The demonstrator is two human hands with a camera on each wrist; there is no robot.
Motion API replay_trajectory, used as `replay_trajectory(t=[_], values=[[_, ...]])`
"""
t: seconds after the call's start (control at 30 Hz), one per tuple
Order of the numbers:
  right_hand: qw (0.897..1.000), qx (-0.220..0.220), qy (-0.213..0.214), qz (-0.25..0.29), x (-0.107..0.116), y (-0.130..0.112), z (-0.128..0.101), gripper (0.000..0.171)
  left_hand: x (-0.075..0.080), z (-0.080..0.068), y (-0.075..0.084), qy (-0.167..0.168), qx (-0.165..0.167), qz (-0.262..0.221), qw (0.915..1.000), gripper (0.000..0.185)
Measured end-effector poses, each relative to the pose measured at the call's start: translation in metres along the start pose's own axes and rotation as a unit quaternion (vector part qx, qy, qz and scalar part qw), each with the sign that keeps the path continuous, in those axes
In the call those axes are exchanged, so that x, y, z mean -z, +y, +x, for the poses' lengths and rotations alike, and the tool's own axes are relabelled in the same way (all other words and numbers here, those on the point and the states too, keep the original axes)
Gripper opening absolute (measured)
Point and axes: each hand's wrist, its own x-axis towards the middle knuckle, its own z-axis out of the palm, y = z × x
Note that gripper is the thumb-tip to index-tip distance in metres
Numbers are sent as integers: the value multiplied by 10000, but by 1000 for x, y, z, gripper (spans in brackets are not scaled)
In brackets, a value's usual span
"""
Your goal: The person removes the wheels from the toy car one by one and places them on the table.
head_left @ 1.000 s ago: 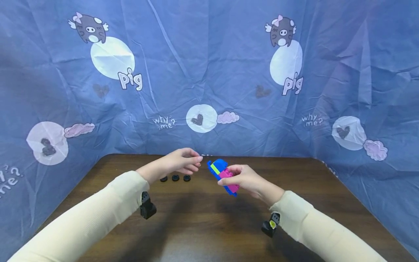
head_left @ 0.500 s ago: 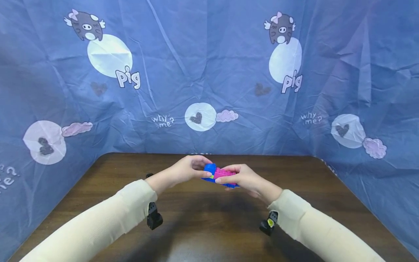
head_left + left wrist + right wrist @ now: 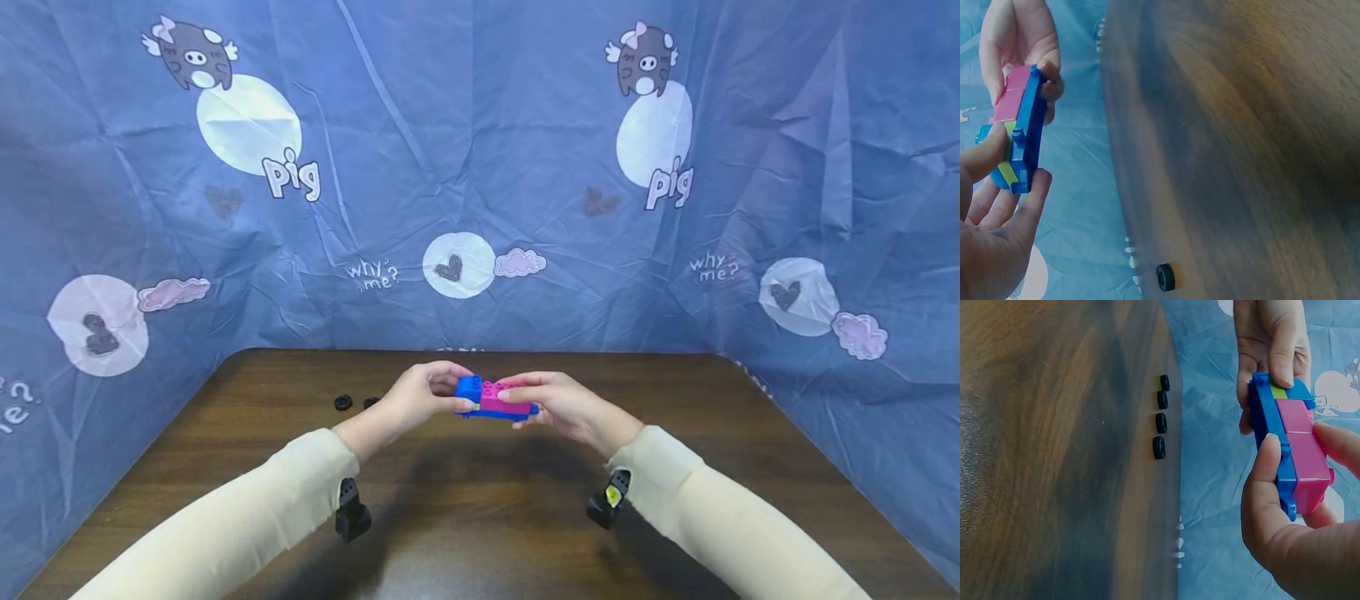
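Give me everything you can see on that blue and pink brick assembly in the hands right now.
The brick assembly looks like moulded plastic: a long blue base plate with two pink bricks, a thin yellow-green piece and a rounded blue brick on top. It is held level above the table, touching nothing but the hands. The left hand pinches its blue end, the right hand its pink end. No wheels show on it; four black wheels lie on the table.

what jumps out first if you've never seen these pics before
The bright toy block car, blue with pink bricks on top, held above the table between the left hand and the right hand. Behind it hangs a blue cloth backdrop printed with cartoon pigs. Four small black wheels lie in a row on the table's far edge.
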Motion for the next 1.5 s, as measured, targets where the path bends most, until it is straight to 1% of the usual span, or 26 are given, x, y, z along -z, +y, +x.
replay_trajectory(t=[0.1,0.2,0.3,0.43,0.5,0.6,0.7,0.73,0.9,1.0,1.13,1.23,1.4,1.5], values=[[9999,42,62,-91,-1,2,3,43,-2,0,-3,83,31,46,10000,36],[9997,60,126,-196,-1,5,6,43,-5,0,-7,152,-24,87,9998,36],[9993,-17,158,-326,-1,8,8,42,-7,1,-12,194,-94,164,9996,36],[9988,-106,92,-479,0,13,12,43,-8,3,-18,214,-163,302,9992,36],[9992,-57,52,-397,2,16,14,44,-8,4,-18,259,-173,353,9989,36],[9999,109,29,-90,5,20,17,44,-8,9,-18,347,-138,435,9984,36],[9996,279,92,47,8,22,18,44,-7,13,-19,393,-107,490,9980,36],[9994,307,137,26,9,22,18,44,-7,14,-20,413,-87,483,9979,36],[9985,343,412,-94,12,23,21,44,-7,21,-29,472,-187,486,9975,35],[9976,361,580,-72,14,25,24,44,-9,26,-33,518,-188,503,9972,34],[9961,416,762,-134,18,27,30,44,-14,34,-36,645,-23,477,9968,32],[9941,407,990,-186,23,30,35,43,-20,42,-38,718,65,519,9960,32],[9903,274,1316,-339,31,37,47,43,-30,55,-45,698,240,768,9943,33],[9879,280,1423,-542,34,40,56,43,-32,62,-50,789,350,869,9925,32]])
